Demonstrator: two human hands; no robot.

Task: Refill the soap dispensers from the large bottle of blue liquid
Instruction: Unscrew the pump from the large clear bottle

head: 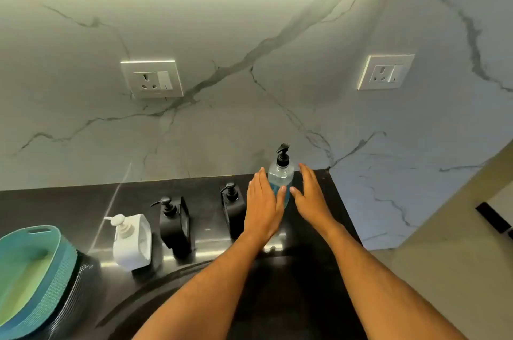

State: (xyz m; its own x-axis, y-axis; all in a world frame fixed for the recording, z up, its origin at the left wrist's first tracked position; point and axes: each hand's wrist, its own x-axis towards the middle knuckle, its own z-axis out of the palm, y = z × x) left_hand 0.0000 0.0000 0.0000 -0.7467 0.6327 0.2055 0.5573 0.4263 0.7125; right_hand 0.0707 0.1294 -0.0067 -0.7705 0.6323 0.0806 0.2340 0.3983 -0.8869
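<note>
A clear bottle of blue liquid (280, 177) with a black pump top stands upright at the back of the dark counter (69, 209). My left hand (263, 206) lies flat with straight fingers just left of the bottle, its thumb close to the bottle's side. My right hand (311, 195) is open to the bottle's right, thumb pointing at it. Neither hand grips the bottle. To the left stand three dispensers: a black one (231, 206) partly behind my left hand, a second black one (176, 221), and a white one (131, 241).
A teal plastic basket (30, 270) sits at the counter's left edge. Behind the counter is a marble wall with two sockets (152, 78) (385, 72). The counter ends just right of the bottle. A dark cabinet underside hangs overhead.
</note>
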